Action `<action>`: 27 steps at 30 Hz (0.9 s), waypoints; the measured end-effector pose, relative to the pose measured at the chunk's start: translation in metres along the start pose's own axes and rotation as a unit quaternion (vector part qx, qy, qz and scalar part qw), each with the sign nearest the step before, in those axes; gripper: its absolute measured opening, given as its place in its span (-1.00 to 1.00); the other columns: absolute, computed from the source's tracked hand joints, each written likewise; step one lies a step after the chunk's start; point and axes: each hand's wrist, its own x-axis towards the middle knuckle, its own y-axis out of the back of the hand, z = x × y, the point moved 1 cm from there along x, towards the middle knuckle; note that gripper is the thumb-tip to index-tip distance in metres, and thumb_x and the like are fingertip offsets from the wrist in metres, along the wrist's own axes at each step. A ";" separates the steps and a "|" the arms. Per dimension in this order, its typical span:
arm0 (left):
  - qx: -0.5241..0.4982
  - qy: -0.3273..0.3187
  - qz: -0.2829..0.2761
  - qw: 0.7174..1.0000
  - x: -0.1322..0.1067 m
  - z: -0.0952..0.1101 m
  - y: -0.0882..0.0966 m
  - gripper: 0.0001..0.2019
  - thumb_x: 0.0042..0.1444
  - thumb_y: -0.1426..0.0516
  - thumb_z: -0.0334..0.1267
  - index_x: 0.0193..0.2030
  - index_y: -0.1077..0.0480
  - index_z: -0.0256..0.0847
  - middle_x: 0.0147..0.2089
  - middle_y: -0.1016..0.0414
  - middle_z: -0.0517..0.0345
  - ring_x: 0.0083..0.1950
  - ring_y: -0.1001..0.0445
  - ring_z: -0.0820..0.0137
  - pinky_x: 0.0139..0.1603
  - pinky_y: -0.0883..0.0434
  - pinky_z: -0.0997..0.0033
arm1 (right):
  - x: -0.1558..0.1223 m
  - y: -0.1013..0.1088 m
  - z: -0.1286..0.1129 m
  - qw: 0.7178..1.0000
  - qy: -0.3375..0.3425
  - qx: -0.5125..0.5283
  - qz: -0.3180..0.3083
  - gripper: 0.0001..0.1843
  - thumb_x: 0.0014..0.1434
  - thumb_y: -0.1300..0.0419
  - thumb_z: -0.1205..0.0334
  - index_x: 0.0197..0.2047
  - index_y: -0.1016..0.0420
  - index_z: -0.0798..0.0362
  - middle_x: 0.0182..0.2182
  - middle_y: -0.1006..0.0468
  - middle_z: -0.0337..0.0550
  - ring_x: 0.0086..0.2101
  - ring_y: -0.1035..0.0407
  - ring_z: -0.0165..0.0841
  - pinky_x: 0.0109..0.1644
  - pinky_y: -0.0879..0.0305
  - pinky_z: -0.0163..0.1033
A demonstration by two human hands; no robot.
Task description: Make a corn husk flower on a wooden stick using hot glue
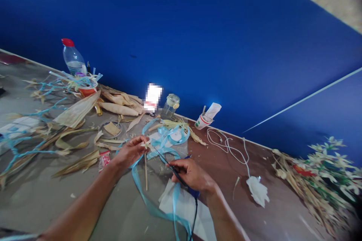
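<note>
Two hands meet low over the worktop (pixel 283 203). The left hand (pixel 128 153) pinches a small pale husk flower (pixel 146 144) between thumb and fingertips. The flower sits at the top of a thin wooden stick (pixel 146 171), which hangs down just past those fingers. The right hand (pixel 194 175) is clenched around a dark pen-like tool (pixel 174 169) (blue-handled, with a black cord (pixel 194 214) running back under the wrist). Its tip is aimed at the flower but seems to stop short of it. Light blue ribbon (pixel 138 184) loops between and beneath both hands, and white paper (pixel 183 207) lies under the right one. The step in hand looks like working the flower's base with the tool tip. Closing that gap calls for a steady stick and a slow, fine approach. Corn husks (pixel 76 111) lie beyond the left hand.
</note>
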 end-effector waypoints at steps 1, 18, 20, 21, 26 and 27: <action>0.003 0.001 -0.001 1.000 0.000 0.000 0.000 -0.89 -0.12 -0.29 -0.35 -0.46 -0.45 -0.29 -0.41 -0.40 0.15 -0.41 -0.36 0.47 -0.36 -0.31 0.47 | 0.000 0.000 0.000 1.000 -0.001 -0.004 -0.001 -0.59 -0.07 -0.28 0.21 -0.09 -0.54 0.10 -0.49 -0.48 -0.27 -0.49 -0.23 -0.48 -0.44 -0.13 -0.41; 0.012 0.018 0.008 1.000 0.001 0.000 -0.001 -0.84 -0.17 -0.33 -0.30 -0.45 -0.46 -0.29 -0.41 -0.40 0.16 -0.39 -0.38 0.47 -0.33 -0.33 0.47 | 0.001 0.000 0.006 1.000 -0.004 -0.004 -0.015 -0.67 -0.05 -0.29 0.16 -0.18 -0.55 0.08 -0.53 -0.45 -0.31 -0.51 -0.23 -0.50 -0.44 -0.12 -0.42; 0.014 0.018 0.010 1.000 0.001 0.001 -0.003 -0.83 -0.19 -0.34 -0.30 -0.45 -0.46 -0.28 -0.43 -0.40 0.16 -0.40 -0.37 0.46 -0.35 -0.32 0.47 | 0.000 0.000 0.005 1.000 -0.005 -0.004 -0.013 -0.69 -0.05 -0.29 0.16 -0.20 -0.55 0.10 -0.54 -0.44 -0.31 -0.52 -0.22 -0.50 -0.44 -0.12 -0.42; 0.014 0.019 0.010 1.000 0.000 0.002 -0.004 -0.82 -0.20 -0.35 -0.31 -0.45 -0.46 -0.28 -0.43 -0.40 0.16 -0.40 -0.37 0.47 -0.35 -0.32 0.47 | -0.001 0.000 0.004 1.000 -0.005 -0.004 -0.012 -0.69 -0.05 -0.29 0.16 -0.21 -0.56 0.10 -0.54 -0.44 -0.30 -0.52 -0.22 -0.50 -0.44 -0.13 -0.41; 0.015 0.020 0.007 1.000 0.000 0.004 -0.006 -0.84 -0.19 -0.34 -0.34 -0.45 -0.46 -0.29 -0.42 -0.41 0.16 -0.39 -0.37 0.47 -0.35 -0.31 0.47 | -0.002 0.000 0.002 1.000 0.001 -0.010 -0.011 -0.67 -0.02 -0.26 0.16 -0.16 -0.55 0.09 -0.51 -0.48 -0.27 -0.51 -0.23 -0.48 -0.45 -0.13 -0.40; 0.015 0.019 0.003 1.000 0.000 0.003 -0.006 -0.85 -0.18 -0.33 -0.35 -0.45 -0.47 -0.29 -0.42 -0.41 0.15 -0.39 -0.37 0.46 -0.35 -0.31 0.47 | -0.002 0.000 0.001 1.000 0.003 -0.013 -0.010 -0.67 -0.02 -0.26 0.16 -0.15 -0.55 0.09 -0.51 -0.48 -0.26 -0.51 -0.23 -0.47 -0.46 -0.13 -0.40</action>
